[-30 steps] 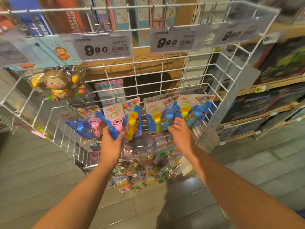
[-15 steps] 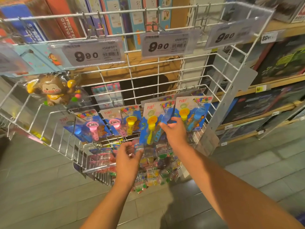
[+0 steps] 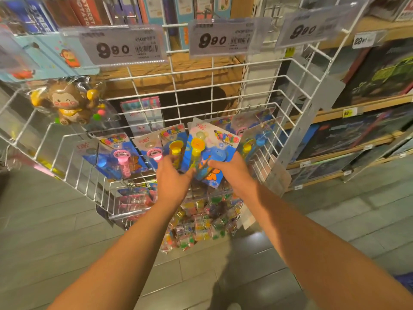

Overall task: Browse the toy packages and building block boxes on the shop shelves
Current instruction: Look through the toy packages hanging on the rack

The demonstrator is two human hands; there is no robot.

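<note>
- Price tags clipped along the top of the white wire rack (image 3: 223, 86): three clear tags all read "9.90" (image 3: 112, 49), with barcodes too blurry to read. Another small tag on the wooden shelf (image 3: 357, 107) off to the right starts with "28" or so, can't make it out.
- Book-like boxes (image 3: 87, 10) stand upright above the rack; one red spine says "STREET", the word under it is unclear, and a blue one beside it also reads "STREET".
- Toy packages (image 3: 214, 151) hang on hooks in the rack: blue backing cards with little bubble-wand style toys in yellow, pink and blue. Logo text on the cards is too small to read.
- Right hand (image 3: 232, 170) grips the lower edge of the front blue card, thumb on its face, card tilted toward the camera.
- Left hand (image 3: 171, 179) is right next to it, fingers loosely spread and reaching at the neighbouring card with the yellow toy; can't tell if it actually holds anything.
- A bagged brown monkey toy (image 3: 67, 104) hangs at upper left.
- Small clear-wrapped colourful packs (image 3: 196, 224) hang below the rack.
- Dark building block boxes (image 3: 384, 70) sit on the wooden shelves to the right.
- Floor (image 3: 55, 231) is grey tile.
</note>
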